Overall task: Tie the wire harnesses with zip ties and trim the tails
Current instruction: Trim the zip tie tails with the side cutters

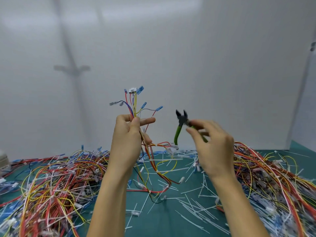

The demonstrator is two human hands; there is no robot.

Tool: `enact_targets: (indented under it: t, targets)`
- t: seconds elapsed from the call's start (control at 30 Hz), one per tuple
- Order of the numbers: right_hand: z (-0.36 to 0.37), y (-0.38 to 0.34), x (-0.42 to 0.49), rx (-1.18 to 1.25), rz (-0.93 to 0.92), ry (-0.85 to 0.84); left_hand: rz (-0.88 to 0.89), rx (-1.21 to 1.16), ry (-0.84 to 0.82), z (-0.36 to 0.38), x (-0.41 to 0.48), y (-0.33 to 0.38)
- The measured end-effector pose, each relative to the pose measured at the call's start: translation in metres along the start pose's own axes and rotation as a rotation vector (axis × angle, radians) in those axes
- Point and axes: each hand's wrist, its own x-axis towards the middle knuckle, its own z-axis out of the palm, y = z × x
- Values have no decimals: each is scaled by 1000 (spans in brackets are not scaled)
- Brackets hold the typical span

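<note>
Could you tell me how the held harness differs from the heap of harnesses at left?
The multicoloured wire harness is one bundle, gripped upright by the left hand; the tangled heap of harnesses is many, lying on the green table. Both have red, yellow and blue wires with blue terminals.

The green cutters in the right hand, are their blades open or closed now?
Open: the two dark tips of the green cutters stand apart in a V, with the wall visible between them.

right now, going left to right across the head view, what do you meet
left wire pile → left hand holding a harness → cutters → right hand → right wire pile
</note>
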Motion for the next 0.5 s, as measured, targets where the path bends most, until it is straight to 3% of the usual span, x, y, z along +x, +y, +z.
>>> enact_targets:
  t: [0.07,0.13,0.4,0.5]
  targets:
    - [-8,-9,7,80,-120,146,-16,-52,-48,0,-2,3]
    - [-16,-18,13,180,-128,171,-36,-100,-87,-1,-4,4]
    - [-27,-43,14,420,189,-191,-107,-200,-80,-2,-2,3]
    - [-28,-47,14,279,224,-186,-117,-238,-39,0,-2,2]
